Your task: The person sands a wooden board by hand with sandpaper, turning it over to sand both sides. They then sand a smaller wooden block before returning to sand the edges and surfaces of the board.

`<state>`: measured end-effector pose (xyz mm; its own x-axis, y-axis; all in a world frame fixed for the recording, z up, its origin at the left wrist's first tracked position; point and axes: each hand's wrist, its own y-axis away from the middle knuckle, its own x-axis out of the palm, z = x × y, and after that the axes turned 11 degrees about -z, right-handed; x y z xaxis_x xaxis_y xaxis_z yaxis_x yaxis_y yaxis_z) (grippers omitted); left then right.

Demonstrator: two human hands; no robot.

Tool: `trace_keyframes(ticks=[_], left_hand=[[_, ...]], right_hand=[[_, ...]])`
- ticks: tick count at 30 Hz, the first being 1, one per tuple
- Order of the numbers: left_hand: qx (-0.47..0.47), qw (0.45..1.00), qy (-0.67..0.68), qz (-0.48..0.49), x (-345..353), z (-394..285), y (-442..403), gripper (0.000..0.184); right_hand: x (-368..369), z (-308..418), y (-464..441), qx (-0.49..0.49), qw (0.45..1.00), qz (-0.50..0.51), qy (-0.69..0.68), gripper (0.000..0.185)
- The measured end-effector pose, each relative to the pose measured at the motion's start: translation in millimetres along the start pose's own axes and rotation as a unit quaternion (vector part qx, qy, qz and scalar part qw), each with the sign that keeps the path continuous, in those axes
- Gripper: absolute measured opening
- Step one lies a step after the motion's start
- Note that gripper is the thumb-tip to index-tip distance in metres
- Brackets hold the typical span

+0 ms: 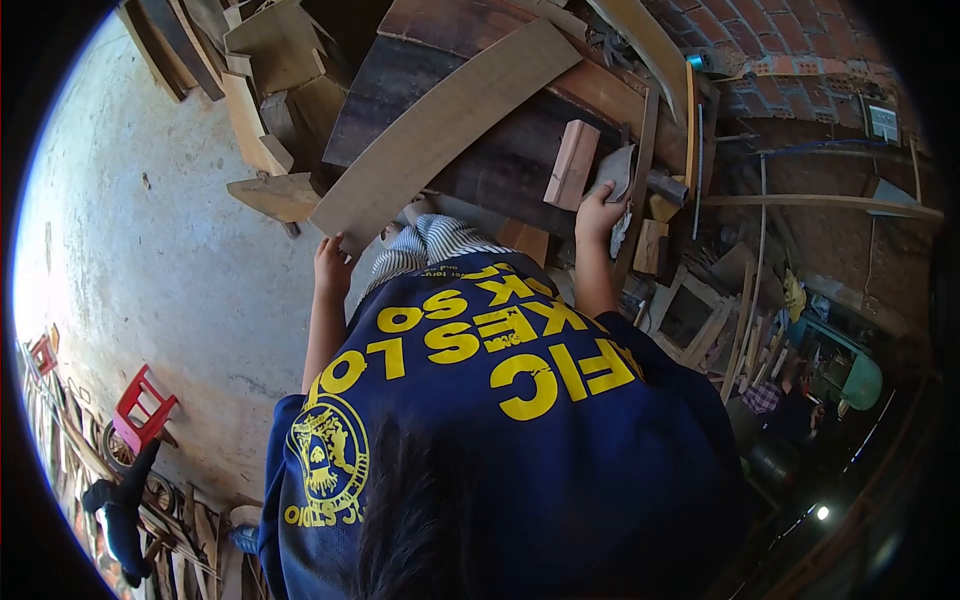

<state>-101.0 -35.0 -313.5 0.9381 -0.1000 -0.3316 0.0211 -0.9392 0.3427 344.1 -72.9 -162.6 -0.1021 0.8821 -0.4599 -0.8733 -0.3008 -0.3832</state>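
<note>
A long, gently curved wooden board (450,115) lies slantwise across the dark wooden work surface. My left hand (333,258) is closed on its near left end, fingertips at the edge. In my right hand (598,212) is a grey, slightly curled sheet of sandpaper (618,172), gripped at its lower edge, at the right side of the work surface and apart from the board. Just left of the sandpaper sits a reddish wooden block (572,165). My fingers partly hide the sheet's lower edge.
Wood offcuts (265,110) are piled at the upper left. A brick wall (770,40) stands at the upper right, with lumber (740,320) below it. A red plastic chair (145,408) stands on the concrete floor (200,290) at left. Another person (785,410) is at lower right.
</note>
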Motion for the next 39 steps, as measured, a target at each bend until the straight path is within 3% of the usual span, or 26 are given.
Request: trace_keyframes(ticks=[1,2,3,4,5,7,8,11,15,21,25,28,30,32,34,36,39], left_hand=[[0.020,0.999,-0.042,0.018,-2.1,-5.0,1.8,0.044],[0.019,0.999,-0.044,0.020,-3.3,-10.5,1.8,0.044],[-0.133,0.979,0.152,0.008,-3.5,-16.4,0.3,0.040],[-0.278,0.899,0.339,-0.005,-3.5,-22.5,-0.4,0.037],[-0.277,0.899,0.339,-0.002,-3.4,-28.6,-0.2,0.037],[-0.303,0.896,0.322,-0.027,-3.2,-43.1,1.1,0.035],[-0.301,0.897,0.324,-0.026,-3.6,-43.8,1.1,0.035],[-0.289,0.893,0.343,-0.036,-8.5,-44.1,-0.6,0.034],[-0.278,0.890,0.360,-0.039,-11.7,-43.3,4.2,0.037],[-0.268,0.887,0.375,-0.033,-8.3,-36.6,7.5,0.040],[-0.262,0.894,0.356,-0.074,-5.4,-35.8,3.2,0.045],[-0.258,0.894,0.363,-0.053,-10.1,-33.6,1.6,0.048],[-0.258,0.895,0.359,-0.063,-12.0,-32.6,0.1,0.048],[-0.261,0.896,0.353,-0.071,-14.7,-31.7,0.5,0.048],[-0.269,0.891,0.358,-0.073,-15.3,-33.8,1.7,0.047],[-0.266,0.893,0.356,-0.062,-14.5,-34.1,2.6,0.047],[-0.265,0.895,0.355,-0.051,-13.5,-32.7,5.1,0.048]], right_hand=[[-2.5,3.5,0.0,-0.063,0.998,0.013,-0.024,0.046],[-4.2,8.9,0.7,-0.061,0.998,0.012,-0.022,0.046],[-6.1,20.3,-0.2,-0.169,0.984,0.008,0.054,0.049],[-7.4,26.4,0.3,-0.274,0.953,0.005,0.128,0.051],[-6.7,26.9,4.5,-0.274,0.953,0.001,0.130,0.051],[-1.0,23.8,13.5,-0.270,0.926,0.084,0.251,0.068],[4.4,9.0,15.4,-0.272,0.926,0.081,0.249,0.068],[32.0,-47.3,21.2,-0.180,0.895,0.297,0.279,0.069],[37.7,-42.0,28.6,-0.219,0.844,0.304,0.384,0.076],[39.2,-39.0,28.6,-0.204,0.829,0.321,0.410,0.079],[38.7,-40.7,25.9,-0.207,0.836,0.317,0.396,0.077],[33.8,-29.7,21.2,-0.241,0.837,0.262,0.415,0.083],[19.3,-4.4,25.2,-0.296,0.863,0.093,0.399,0.080],[20.5,-5.2,30.8,-0.295,0.850,0.104,0.423,0.085],[22.8,-21.8,36.1,-0.228,0.829,0.330,0.390,0.085],[25.6,-26.6,36.3,-0.234,0.839,0.310,0.381,0.083],[19.3,-13.2,45.0,-0.251,0.880,0.118,0.385,0.077]])
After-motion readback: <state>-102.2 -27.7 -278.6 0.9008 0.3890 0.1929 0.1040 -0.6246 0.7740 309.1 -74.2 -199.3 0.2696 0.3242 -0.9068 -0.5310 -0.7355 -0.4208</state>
